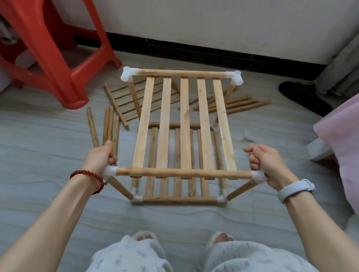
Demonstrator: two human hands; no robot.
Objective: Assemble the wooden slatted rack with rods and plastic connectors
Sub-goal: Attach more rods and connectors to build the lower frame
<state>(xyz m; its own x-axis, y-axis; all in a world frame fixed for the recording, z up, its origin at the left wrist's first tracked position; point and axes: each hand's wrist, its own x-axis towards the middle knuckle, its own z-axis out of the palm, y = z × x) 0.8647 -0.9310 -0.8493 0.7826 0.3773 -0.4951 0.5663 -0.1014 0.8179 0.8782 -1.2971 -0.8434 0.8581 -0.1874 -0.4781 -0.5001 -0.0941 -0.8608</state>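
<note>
The wooden rack (185, 136) stands on the floor (35, 187) before the person's knees, its upper slatted shelf seated on four uprights above the lower one. The left hand (101, 156) and right hand (266, 165) each curl their fingers around a near-corner plastic connector (257, 176), probably pressing the joints home. No container is visible; spare rods (109, 124) lie loose beyond.

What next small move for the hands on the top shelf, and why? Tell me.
Probably press both near connectors down onto the legs. The left hand grips the left connector and the right hand the right connector. The top shelf already sits on four legs above the lower shelf, so seating the joints seems next.
</note>
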